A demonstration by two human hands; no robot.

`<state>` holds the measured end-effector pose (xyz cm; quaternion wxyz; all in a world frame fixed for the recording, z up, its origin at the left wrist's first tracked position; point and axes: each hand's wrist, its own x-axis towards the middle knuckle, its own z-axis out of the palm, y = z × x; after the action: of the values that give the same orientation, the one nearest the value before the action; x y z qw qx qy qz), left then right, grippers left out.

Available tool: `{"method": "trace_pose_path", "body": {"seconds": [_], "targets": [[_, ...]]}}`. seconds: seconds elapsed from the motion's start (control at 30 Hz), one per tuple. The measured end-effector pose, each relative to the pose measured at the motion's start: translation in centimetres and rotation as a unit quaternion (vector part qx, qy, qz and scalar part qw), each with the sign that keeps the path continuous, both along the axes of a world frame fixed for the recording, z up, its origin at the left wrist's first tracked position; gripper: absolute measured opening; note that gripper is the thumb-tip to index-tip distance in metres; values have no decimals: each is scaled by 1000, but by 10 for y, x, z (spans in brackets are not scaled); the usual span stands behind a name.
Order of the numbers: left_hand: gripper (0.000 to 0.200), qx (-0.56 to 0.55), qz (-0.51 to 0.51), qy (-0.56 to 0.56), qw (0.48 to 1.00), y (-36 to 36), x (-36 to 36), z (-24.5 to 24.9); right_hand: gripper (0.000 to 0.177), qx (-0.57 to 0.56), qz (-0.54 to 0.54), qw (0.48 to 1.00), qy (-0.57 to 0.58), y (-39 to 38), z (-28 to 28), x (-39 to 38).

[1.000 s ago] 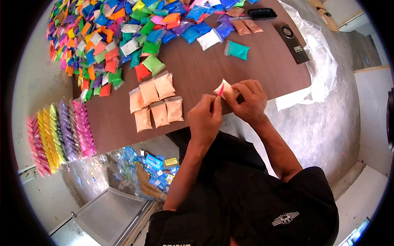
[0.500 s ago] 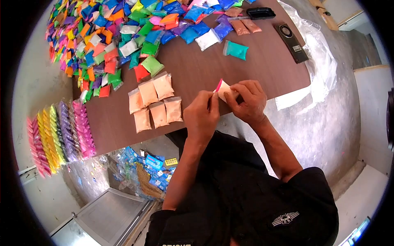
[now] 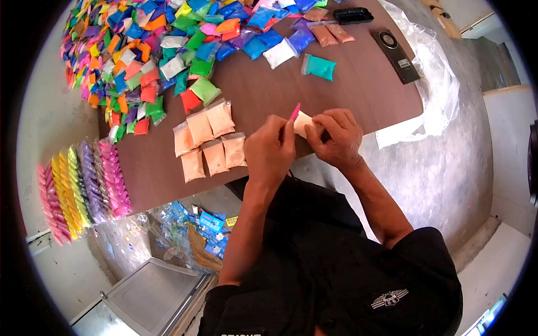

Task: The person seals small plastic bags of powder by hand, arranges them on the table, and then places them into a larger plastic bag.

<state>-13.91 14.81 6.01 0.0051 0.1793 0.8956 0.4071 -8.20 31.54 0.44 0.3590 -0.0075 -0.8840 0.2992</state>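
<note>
Between my hands, over the table's front edge, is a small packet with peach filling (image 3: pixel 302 124). The fingers of my right hand (image 3: pixel 340 138) grip its right side. My left hand (image 3: pixel 270 150) is closed at the packet's left end, pinching a slim pink strip (image 3: pixel 295 112) that sticks up past the fingertips. What lies deeper inside the left fingers is hidden. Just left of that hand, several clear bags of the same peach filling (image 3: pixel 200 129) lie in two rows on the brown table (image 3: pixel 269 89).
A large heap of colourful packets (image 3: pixel 151 61) covers the back left. Rows of coloured packets (image 3: pixel 115 179) hang together at the left edge. A teal packet (image 3: pixel 319 67), black box (image 3: pixel 397 57) and black tray (image 3: pixel 353 15) lie toward the right, beside plastic sheeting (image 3: pixel 440 84).
My left hand has shifted slightly left, and the pink strip has moved with it, away from along the packet's edge. The right hand keeps its hold on the packet.
</note>
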Motion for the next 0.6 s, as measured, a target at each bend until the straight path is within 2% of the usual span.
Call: {"method": "trace_pose_path", "body": {"seconds": [0.07, 0.3, 0.4, 0.47, 0.6], "targets": [[18, 13, -39, 29, 999, 4, 4, 0, 19, 2, 1, 1000, 7, -1, 1, -2], [18, -42, -14, 18, 999, -4, -7, -13, 20, 4, -6, 1000, 12, 0, -2, 0], [18, -11, 1, -15, 1000, -10, -6, -19, 22, 7, -8, 1000, 8, -1, -4, -2], [18, 94, 53, -79, 991, -10, 3, -19, 23, 7, -8, 1000, 10, 0, -4, 1], [18, 133, 55, -45, 989, -14, 12, -34, 31, 4, 7, 1000, 18, -1, 0, 2]]}}
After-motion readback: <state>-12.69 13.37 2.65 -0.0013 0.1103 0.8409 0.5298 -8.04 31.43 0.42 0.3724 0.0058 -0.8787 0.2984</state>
